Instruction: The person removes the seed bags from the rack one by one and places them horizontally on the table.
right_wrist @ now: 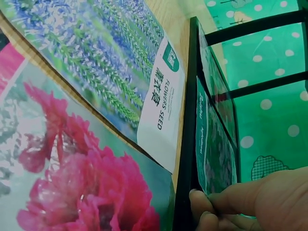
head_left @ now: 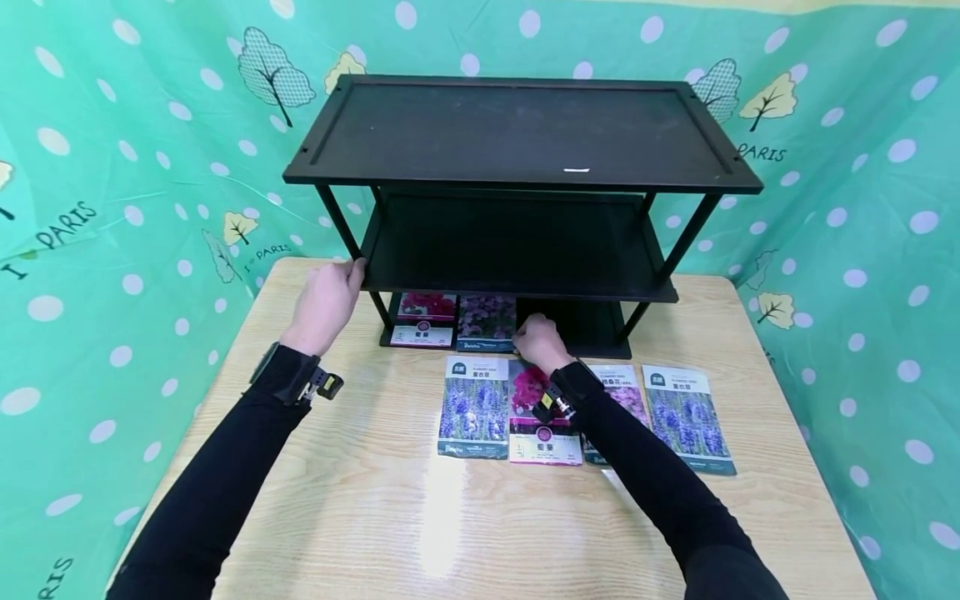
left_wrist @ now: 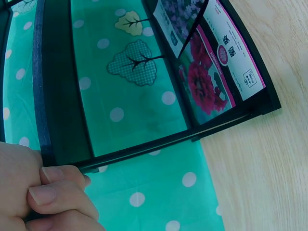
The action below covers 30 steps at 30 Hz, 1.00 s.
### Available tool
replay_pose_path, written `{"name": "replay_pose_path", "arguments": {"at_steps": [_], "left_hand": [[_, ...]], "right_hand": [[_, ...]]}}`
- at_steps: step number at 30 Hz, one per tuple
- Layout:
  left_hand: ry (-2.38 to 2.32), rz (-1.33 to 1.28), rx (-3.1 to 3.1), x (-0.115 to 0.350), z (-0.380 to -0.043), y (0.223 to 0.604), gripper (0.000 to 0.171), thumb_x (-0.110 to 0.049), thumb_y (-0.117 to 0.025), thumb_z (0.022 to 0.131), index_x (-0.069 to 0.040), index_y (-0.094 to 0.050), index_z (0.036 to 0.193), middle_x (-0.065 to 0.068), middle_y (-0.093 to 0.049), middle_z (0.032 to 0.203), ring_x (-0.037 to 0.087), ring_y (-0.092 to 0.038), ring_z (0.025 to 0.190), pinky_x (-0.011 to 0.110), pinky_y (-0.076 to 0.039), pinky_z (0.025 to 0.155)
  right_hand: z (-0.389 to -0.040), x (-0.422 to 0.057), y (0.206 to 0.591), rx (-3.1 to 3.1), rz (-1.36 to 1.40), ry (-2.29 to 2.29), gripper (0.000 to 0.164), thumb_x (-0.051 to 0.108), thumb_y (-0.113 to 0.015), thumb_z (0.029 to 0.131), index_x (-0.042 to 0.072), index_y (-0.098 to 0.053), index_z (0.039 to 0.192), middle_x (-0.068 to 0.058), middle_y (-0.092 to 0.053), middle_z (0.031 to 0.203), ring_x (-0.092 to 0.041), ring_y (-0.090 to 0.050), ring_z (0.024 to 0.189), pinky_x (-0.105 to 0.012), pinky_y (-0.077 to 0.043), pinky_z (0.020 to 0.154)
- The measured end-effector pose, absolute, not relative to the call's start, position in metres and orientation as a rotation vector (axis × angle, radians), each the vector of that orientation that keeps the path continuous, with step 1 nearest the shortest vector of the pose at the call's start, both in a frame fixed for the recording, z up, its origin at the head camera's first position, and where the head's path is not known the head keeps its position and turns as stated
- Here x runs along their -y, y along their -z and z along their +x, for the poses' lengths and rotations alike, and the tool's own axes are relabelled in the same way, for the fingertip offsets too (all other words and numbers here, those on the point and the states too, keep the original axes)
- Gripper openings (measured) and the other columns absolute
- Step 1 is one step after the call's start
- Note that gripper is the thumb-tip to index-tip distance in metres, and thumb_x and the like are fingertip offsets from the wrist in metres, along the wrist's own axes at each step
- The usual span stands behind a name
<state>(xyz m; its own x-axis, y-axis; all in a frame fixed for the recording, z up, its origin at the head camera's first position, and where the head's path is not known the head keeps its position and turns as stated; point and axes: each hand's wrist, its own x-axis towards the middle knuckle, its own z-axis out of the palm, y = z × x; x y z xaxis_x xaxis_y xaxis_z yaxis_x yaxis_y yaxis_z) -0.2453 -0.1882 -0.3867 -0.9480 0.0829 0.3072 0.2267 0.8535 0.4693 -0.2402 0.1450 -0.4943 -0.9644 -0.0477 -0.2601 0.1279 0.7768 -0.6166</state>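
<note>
My left hand (head_left: 326, 308) grips the black three-tier shelf rack (head_left: 495, 133) at the left end of its middle shelf, fingers curled round the frame in the left wrist view. On the bottom shelf lie two flower seed packets side by side: a red-flowered one (head_left: 425, 321) at the left and a purple-flowered one (head_left: 483, 319) beside it. With thumb and fingertips my right hand (head_left: 542, 342) pinches the near right corner of the purple-flowered packet, right at the shelf's front edge.
Before the rack on the wooden table (head_left: 337, 500) lie more packets in a row: a blue-flowered one (head_left: 474, 408), a magenta-flowered one (head_left: 545, 450), a pink-flowered one (head_left: 626, 387) partly under my right forearm, and another blue-flowered one (head_left: 688, 417). Green dotted cloth (head_left: 135, 275) hangs around.
</note>
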Motion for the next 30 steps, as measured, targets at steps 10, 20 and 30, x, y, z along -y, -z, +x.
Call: {"name": "replay_pose_path", "arguments": {"at_steps": [10, 20, 30], "left_hand": [[0.749, -0.218, 2.765, 0.1882, -0.2464, 0.3888, 0.053, -0.028, -0.037, 0.113, -0.008, -0.051, 0.066, 0.002, -0.037, 0.057, 0.019, -0.038, 0.043, 0.033, -0.033, 0.042], [0.752, -0.222, 2.752, 0.1880, -0.2459, 0.3877, 0.053, -0.026, -0.038, 0.112, -0.008, -0.051, 0.065, 0.001, -0.037, 0.056, 0.020, -0.039, 0.044, 0.033, -0.034, 0.042], [0.755, -0.211, 2.755, 0.1876, -0.2450, 0.3873, 0.053, -0.028, -0.038, 0.113, -0.008, -0.053, 0.066, 0.003, -0.040, 0.058, 0.019, -0.039, 0.044, 0.033, -0.033, 0.042]], "right_hand": [[-0.2376, -0.1493, 0.4953, -2.730, -0.005, 0.990, 0.034, 0.005, -0.055, 0.099, 0.002, -0.073, 0.070, -0.006, -0.067, 0.064, -0.011, -0.039, 0.049, -0.026, -0.030, 0.052], [-0.2362, -0.1527, 0.4964, -2.728, 0.013, 1.010, 0.023, 0.007, -0.056, 0.099, 0.000, -0.077, 0.093, -0.010, -0.073, 0.079, -0.014, -0.053, 0.059, -0.026, -0.041, 0.060], [-0.2353, -0.1552, 0.4913, -2.653, 0.071, 1.146, 0.022, 0.010, -0.053, 0.104, -0.001, -0.071, 0.108, -0.017, -0.073, 0.098, -0.015, -0.050, 0.065, -0.028, -0.039, 0.060]]}}
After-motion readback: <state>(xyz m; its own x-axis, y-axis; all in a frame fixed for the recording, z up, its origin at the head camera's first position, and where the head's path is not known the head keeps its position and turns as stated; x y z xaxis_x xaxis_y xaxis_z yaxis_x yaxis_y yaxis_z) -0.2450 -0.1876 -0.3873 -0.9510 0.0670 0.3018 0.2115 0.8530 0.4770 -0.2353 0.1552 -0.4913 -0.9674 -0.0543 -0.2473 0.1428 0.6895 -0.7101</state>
